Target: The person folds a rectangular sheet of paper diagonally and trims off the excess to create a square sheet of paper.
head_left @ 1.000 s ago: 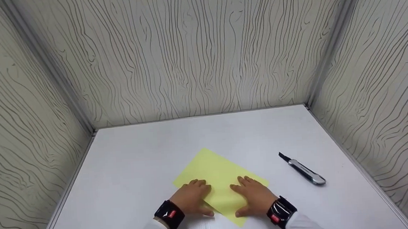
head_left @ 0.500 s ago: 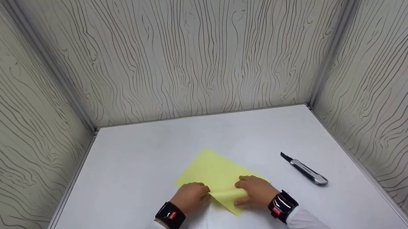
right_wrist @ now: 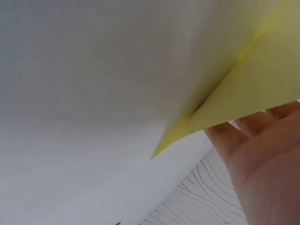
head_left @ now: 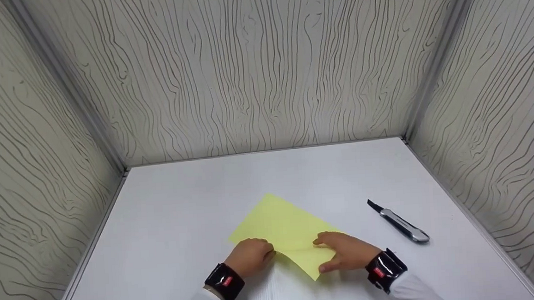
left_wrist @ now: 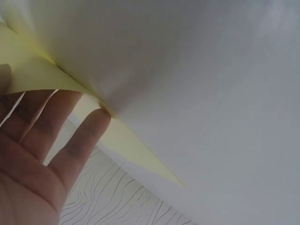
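Observation:
A sheet of yellow paper [head_left: 283, 223] lies on the white table, cornerwise to me, with a faint crease across its near part. My left hand [head_left: 250, 256] pinches its near left edge. In the left wrist view the thumb [left_wrist: 4, 77] is on one face of the paper and the fingers [left_wrist: 79, 145] lie along the other, the edge raised and bowed. My right hand [head_left: 345, 251] is at the right side, thumb and fingers spread apart. Its fingertips rest over the sheet, and the thumb tip is right at the edge near the front corner. The right wrist view shows its fingers partly hidden by the paper.
A silver and black utility knife [head_left: 401, 224] lies on the table [head_left: 177, 206] to the right of the paper, its dark blade pointing to the back left. Wood-grain-patterned panels [head_left: 262, 67] enclose the table at the back and on both sides.
The left hand goes from lying flat on the paper to pinching its edge. The right hand first bunches the paper into a ridge, then spreads and shifts right; the ridge flattens to a crease.

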`<state>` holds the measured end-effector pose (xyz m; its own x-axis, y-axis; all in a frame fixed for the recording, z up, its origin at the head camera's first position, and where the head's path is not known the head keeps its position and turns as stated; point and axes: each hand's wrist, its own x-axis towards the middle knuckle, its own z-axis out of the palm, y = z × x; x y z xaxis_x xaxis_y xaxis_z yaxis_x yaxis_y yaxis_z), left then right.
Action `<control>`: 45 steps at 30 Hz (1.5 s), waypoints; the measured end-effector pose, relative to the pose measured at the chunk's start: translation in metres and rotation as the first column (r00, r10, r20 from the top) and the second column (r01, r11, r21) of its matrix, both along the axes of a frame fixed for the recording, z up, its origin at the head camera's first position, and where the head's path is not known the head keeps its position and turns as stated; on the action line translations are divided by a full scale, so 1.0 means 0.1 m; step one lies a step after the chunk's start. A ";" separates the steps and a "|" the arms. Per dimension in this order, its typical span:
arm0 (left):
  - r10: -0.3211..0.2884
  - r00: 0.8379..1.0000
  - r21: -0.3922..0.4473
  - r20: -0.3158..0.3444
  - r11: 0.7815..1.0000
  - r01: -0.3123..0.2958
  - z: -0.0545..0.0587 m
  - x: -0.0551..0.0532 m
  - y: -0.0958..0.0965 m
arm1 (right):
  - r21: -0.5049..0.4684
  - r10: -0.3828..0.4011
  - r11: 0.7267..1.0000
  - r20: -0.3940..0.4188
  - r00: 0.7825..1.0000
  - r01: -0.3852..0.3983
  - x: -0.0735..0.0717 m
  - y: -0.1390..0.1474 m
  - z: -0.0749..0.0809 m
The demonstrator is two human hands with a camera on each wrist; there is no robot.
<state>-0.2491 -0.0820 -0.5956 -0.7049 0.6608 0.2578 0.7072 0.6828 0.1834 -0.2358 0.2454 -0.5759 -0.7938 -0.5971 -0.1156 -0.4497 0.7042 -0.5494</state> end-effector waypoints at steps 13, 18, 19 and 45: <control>0.040 0.998 -0.006 0.045 0.999 -0.040 0.04 0.05 -0.02 | -0.246 -0.153 0.957 0.028 0.988 0.155 -0.07 0.19 -0.07; 0.056 0.995 0.005 0.078 0.998 -0.056 0.04 0.07 -0.05 | -0.343 -0.258 0.910 -0.025 0.966 0.234 -0.10 0.18 -0.11; 0.060 0.994 0.008 0.087 0.998 -0.061 0.04 0.07 -0.05 | -0.357 -0.276 0.900 -0.029 0.961 0.248 -0.11 0.18 -0.13; 0.195 0.977 -0.094 0.091 0.978 -0.186 -0.04 0.17 0.39 | -0.303 -0.553 0.786 0.044 0.832 0.539 -0.23 -0.07 -0.22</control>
